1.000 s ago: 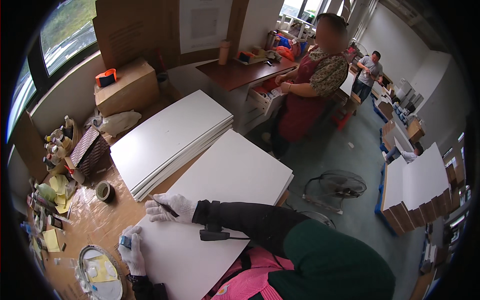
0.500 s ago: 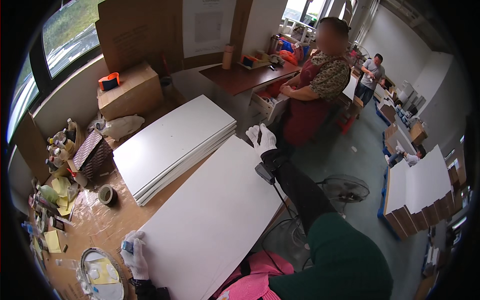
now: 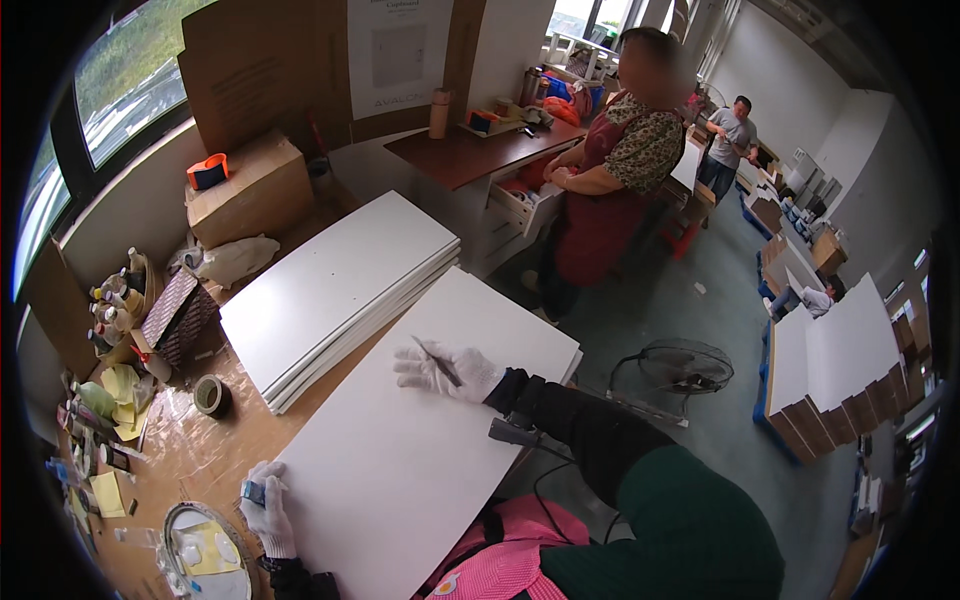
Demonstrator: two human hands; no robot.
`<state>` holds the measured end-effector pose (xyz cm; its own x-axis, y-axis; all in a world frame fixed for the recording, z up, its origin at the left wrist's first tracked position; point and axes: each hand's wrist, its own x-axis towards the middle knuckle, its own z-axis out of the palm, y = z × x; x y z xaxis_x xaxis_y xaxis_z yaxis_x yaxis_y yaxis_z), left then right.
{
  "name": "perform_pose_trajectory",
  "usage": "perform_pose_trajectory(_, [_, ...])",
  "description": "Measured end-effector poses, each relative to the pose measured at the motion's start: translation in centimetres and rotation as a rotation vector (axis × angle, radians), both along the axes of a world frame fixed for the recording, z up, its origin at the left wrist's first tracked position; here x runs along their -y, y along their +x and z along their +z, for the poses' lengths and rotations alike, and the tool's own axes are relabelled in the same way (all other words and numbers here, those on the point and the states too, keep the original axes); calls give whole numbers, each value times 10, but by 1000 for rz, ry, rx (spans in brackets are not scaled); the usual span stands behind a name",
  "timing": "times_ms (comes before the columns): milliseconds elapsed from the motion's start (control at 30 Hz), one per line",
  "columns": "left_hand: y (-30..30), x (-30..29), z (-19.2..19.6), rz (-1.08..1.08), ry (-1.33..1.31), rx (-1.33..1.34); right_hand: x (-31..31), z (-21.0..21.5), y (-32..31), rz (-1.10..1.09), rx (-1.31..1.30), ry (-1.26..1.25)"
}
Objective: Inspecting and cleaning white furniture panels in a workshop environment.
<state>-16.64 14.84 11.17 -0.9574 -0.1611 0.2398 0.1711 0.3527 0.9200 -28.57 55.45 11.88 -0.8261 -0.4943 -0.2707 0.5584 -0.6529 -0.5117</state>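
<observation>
A large white panel lies tilted across the bench in front of me, on top of at least one more. Over its middle is my white-gloved right hand, fingers stretched to the left. It holds a thin, dark, pointed blade-like tool across the palm side of the thumb. At the panel's near left edge, my left hand, gloved too, is curled around a small blue block. Just beyond lies a stack of white panels, its top one marked with small dark dots.
Left on the bench stand a tape roll, several bottles and a round lid with white filler on yellow paper. A cardboard box is behind. A co-worker stands by an open drawer; a fan is at right.
My right hand has swung from the panel's far right corner leftward over its middle, carrying the dark tool. The left hand stays at the panel's edge. The view has shifted slightly.
</observation>
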Motion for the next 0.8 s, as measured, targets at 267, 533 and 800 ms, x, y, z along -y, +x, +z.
perform_pose_trajectory(267, [0, -8, 7, 1, 33, 19, -190, -12, -33, -1128, 67, 219])
perform_pose_trajectory(533, [2, 2, 3, -8, 40, 18, -50, 35, 58, -380, -97, 82])
perform_pose_trajectory(800, [-2, -7, 11, -22, -128, -13, -13, 6, 90, -68, -50, -73])
